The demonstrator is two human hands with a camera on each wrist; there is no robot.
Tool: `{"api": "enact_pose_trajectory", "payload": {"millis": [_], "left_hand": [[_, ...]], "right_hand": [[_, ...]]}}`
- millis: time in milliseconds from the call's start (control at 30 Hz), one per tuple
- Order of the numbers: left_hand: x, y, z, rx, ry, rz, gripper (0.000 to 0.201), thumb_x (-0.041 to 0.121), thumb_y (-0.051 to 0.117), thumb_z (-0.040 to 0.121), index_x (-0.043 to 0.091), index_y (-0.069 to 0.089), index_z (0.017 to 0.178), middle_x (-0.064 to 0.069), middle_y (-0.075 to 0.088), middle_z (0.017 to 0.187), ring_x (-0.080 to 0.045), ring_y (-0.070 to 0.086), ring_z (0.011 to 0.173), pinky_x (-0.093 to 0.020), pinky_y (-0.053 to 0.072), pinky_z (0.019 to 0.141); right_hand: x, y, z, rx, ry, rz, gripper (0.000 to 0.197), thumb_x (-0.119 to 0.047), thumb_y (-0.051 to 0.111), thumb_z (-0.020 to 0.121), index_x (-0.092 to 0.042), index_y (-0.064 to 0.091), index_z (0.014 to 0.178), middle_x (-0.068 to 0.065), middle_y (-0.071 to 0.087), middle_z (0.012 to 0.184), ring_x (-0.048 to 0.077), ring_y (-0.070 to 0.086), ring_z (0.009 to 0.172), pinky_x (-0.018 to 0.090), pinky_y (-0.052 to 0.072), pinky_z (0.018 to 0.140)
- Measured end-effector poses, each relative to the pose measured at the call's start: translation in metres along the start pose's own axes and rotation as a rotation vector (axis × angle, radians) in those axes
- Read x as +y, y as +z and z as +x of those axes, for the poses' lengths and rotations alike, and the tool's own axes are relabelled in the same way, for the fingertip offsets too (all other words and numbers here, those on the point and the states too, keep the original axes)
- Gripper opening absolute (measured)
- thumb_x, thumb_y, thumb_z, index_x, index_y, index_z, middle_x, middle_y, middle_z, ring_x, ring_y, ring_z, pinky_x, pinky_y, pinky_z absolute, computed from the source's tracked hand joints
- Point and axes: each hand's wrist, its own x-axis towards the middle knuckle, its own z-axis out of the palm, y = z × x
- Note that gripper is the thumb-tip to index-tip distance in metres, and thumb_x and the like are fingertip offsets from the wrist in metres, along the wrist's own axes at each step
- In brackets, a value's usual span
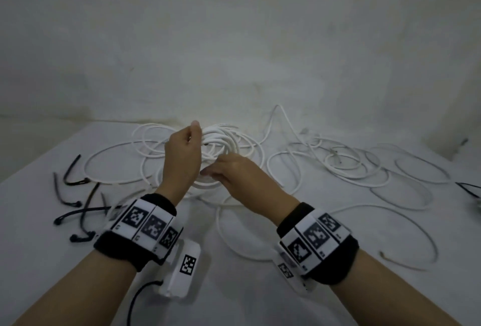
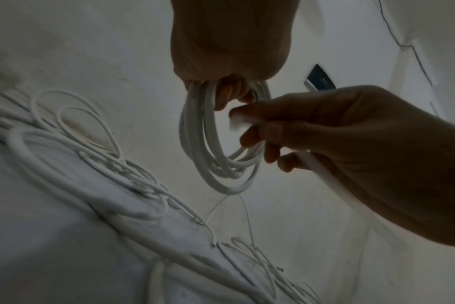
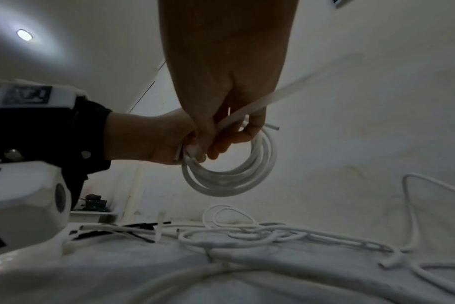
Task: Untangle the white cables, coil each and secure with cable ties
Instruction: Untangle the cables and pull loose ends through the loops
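Observation:
A small coil of white cable [image 1: 223, 141] hangs in the air over the table's middle. My left hand [image 1: 194, 132] grips its top, fingers curled through the loops; the left wrist view shows the coil [image 2: 210, 156] dangling below that hand [image 2: 231, 92]. My right hand [image 1: 209, 172] sits just right of the coil and pinches a loose strand [image 2: 322, 170] of the same cable. In the right wrist view that strand [image 3: 249, 109] runs through my right hand [image 3: 221, 142] beside the coil [image 3: 229, 181]. Black cable ties [image 1: 78, 208] lie at the left.
Loose white cables [image 1: 351, 169] sprawl in loops over the white table [image 1: 234, 294], most to the right and behind the hands. One long loop [image 1: 406, 224] curves near the right front. A wall stands close behind. A dark object [image 1: 468, 187] lies at the right edge.

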Motion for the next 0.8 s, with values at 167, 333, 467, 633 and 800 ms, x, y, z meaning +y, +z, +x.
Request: {"api": "enact_pose_trajectory", "payload": {"millis": [167, 333, 467, 633, 800], "left_hand": [[0.000, 0.026, -0.015, -0.093, 0.106, -0.005, 0.033, 0.019, 0.035, 0.100, 0.003, 0.047, 0.074, -0.004, 0.043, 0.062, -0.015, 0.038, 0.058, -0.033, 0.034, 0.058], [0.001, 0.034, -0.021, -0.139, 0.140, -0.038, 0.025, 0.016, 0.032, 0.100, 0.010, 0.051, 0.086, 0.002, 0.048, 0.066, -0.014, 0.044, 0.058, -0.028, 0.036, 0.056], [0.005, 0.037, -0.025, -0.209, 0.090, -0.073, 0.029, 0.017, 0.032, 0.101, 0.024, 0.055, 0.085, 0.003, 0.051, 0.060, -0.010, 0.043, 0.048, -0.024, 0.035, 0.047], [0.005, 0.040, -0.028, -0.234, 0.004, -0.042, 0.046, 0.024, 0.030, 0.102, 0.010, 0.061, 0.072, -0.003, 0.063, 0.058, 0.000, 0.048, 0.043, -0.022, 0.034, 0.051], [-0.001, 0.042, -0.032, -0.264, 0.111, 0.067, 0.051, 0.030, 0.037, 0.101, 0.001, 0.056, 0.064, -0.009, 0.055, 0.056, -0.009, 0.043, 0.051, -0.022, 0.031, 0.051]], "right_hand": [[0.010, -0.009, -0.016, 0.172, 0.354, 0.044, 0.007, -0.016, 0.048, 0.096, -0.013, 0.042, 0.097, 0.008, 0.067, 0.078, 0.025, 0.062, 0.062, 0.041, 0.052, 0.065], [0.018, -0.016, -0.020, 0.338, 0.464, 0.262, 0.023, -0.008, 0.051, 0.092, -0.016, 0.030, 0.093, 0.006, 0.064, 0.067, 0.018, 0.059, 0.050, 0.040, 0.052, 0.056], [0.023, -0.017, -0.022, 0.400, 0.505, 0.483, 0.030, -0.001, 0.054, 0.088, -0.019, 0.030, 0.084, 0.007, 0.062, 0.064, 0.016, 0.057, 0.045, 0.030, 0.048, 0.049], [0.026, -0.014, -0.024, 0.295, 0.489, 0.570, 0.032, 0.009, 0.048, 0.086, -0.020, 0.045, 0.073, -0.007, 0.059, 0.066, 0.000, 0.052, 0.049, 0.012, 0.042, 0.053], [0.029, -0.021, -0.028, 0.313, 0.571, 0.648, 0.026, 0.002, 0.066, 0.078, -0.013, 0.046, 0.086, 0.013, 0.066, 0.070, 0.013, 0.060, 0.048, 0.023, 0.049, 0.048]]}}
